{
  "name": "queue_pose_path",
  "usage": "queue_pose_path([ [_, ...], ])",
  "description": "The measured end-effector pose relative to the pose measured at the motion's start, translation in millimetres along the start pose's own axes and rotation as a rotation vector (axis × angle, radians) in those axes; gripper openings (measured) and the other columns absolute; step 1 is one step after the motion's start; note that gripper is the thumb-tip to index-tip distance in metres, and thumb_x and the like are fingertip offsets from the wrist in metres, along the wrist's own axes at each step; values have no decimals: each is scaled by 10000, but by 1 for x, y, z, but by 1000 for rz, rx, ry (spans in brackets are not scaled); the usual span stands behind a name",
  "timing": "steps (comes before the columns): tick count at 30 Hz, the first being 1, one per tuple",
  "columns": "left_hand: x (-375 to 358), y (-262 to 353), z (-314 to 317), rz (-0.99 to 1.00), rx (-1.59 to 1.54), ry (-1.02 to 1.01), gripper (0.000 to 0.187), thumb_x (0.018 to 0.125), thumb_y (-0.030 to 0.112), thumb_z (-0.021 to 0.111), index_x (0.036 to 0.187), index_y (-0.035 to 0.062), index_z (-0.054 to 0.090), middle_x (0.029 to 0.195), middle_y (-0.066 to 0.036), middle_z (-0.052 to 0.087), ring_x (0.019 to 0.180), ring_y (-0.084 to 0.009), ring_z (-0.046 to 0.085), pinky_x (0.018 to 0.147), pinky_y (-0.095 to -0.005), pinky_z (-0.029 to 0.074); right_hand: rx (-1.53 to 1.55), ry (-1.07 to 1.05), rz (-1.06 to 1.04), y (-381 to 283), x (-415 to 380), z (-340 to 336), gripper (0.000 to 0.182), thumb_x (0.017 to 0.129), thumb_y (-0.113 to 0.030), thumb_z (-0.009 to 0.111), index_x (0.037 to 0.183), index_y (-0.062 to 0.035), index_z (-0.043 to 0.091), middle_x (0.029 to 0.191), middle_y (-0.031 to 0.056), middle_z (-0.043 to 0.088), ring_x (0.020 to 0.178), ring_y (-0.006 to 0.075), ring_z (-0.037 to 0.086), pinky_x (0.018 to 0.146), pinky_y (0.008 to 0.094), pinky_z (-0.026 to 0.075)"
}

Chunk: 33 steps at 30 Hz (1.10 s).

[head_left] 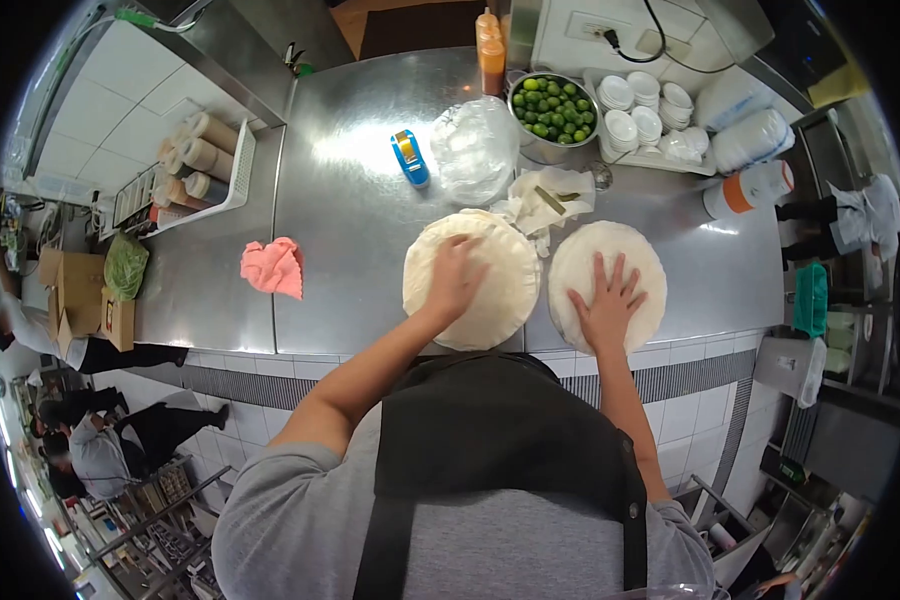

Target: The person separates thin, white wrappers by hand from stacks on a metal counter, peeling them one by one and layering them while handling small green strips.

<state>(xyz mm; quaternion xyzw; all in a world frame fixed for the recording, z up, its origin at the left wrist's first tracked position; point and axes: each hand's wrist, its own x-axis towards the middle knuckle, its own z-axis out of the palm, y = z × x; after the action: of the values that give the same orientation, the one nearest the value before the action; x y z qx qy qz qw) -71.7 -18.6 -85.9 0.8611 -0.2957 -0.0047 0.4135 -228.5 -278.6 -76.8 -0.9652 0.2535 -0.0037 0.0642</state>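
Observation:
Two pale, round stacks of what look like flour tortillas lie side by side at the near edge of the steel counter. On the left stack (pixel 425 290), my left hand (pixel 457 278) rests over the upper middle; its fingers are smeared by motion. The right stack (pixel 640 245) looks whiter and smoother. My right hand (pixel 610 303) lies flat on it with fingers spread. Just behind the stacks are a crumpled plastic bag (pixel 475 150), a white cloth or paper (pixel 570 188) with a greenish strip on it, and a blue tape dispenser (pixel 408 158).
A pink cloth (pixel 272 267) lies left on the steel counter (pixel 340 240). At the back stand orange sauce bottles (pixel 491 60), a metal pot of limes (pixel 553 145) and a tray of white lidded cups (pixel 645 120). A bottle basket (pixel 238 175) sits left. Other people stand farther off.

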Motion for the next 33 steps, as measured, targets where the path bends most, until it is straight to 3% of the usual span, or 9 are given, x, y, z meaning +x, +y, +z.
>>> queue_pose_path([
  [4,-39,-59,-46,-232,251,186,513,835,106,753,1303,27,558,1211,-200,520,1126,-347,527,1001,-446,432,12,-14,7,-1,4,1,864,868,-661,589,1582,-281,284,1672,129,117,1486,520,81,1104,769,63],
  [6,-44,-82,-53,-438,23,209,466,834,95,759,1264,15,600,1176,-156,556,1012,-275,599,902,-382,508,20,-45,40,-7,6,-3,853,871,-655,591,1573,-263,307,1670,140,114,1488,518,76,1107,765,62],
  [11,-25,-85,-52,-482,-138,105,315,828,108,774,1107,2,673,1051,-121,619,883,-206,637,775,-323,542,76,-17,15,-50,25,-3,803,884,-586,630,1532,-180,386,1665,178,92,1498,500,58,1104,768,60],
  [15,-16,-62,-64,-538,-154,104,216,846,117,768,996,-10,680,874,-83,698,741,-188,664,691,-303,549,755,-15,-370,-128,27,-13,544,880,-257,725,1360,-60,563,1576,215,315,1464,402,274,1184,536,239],
  [17,-13,-59,-76,-551,-255,64,197,853,116,767,980,-6,678,824,-63,700,705,-171,661,676,-295,546,944,-216,-446,-161,26,-16,380,876,-188,730,1220,-40,662,1399,206,535,1313,345,504,1102,405,397],
  [18,-10,-55,-81,-567,-357,23,180,859,116,765,963,-1,676,774,-42,702,668,-155,658,661,-288,544,941,-210,-443,-173,25,-18,380,876,-188,730,1220,-40,662,1399,206,535,1313,345,504,1102,405,397],
  [20,-1,-31,-97,-637,-547,-4,169,870,116,760,965,6,673,796,-39,701,696,-140,661,660,-281,545,1331,-561,-278,-189,26,-23,299,889,-202,734,1125,-21,709,1217,177,653,1143,288,630,989,374,491],
  [27,24,41,-119,-728,-1073,-153,234,919,150,731,1085,1,663,1011,-95,695,921,-156,675,766,-327,605,1293,-392,-205,-184,32,-74,269,851,-186,789,1023,14,737,1088,120,696,1022,204,667,910,319,524],
  [33,30,52,-104,-613,-1066,-291,374,912,178,750,1199,-30,629,1097,-121,685,1037,-187,672,863,-331,601,1526,-410,-62,-159,31,-69,209,800,-90,824,964,7,738,1139,83,693,1039,158,649,925,309,515],
])
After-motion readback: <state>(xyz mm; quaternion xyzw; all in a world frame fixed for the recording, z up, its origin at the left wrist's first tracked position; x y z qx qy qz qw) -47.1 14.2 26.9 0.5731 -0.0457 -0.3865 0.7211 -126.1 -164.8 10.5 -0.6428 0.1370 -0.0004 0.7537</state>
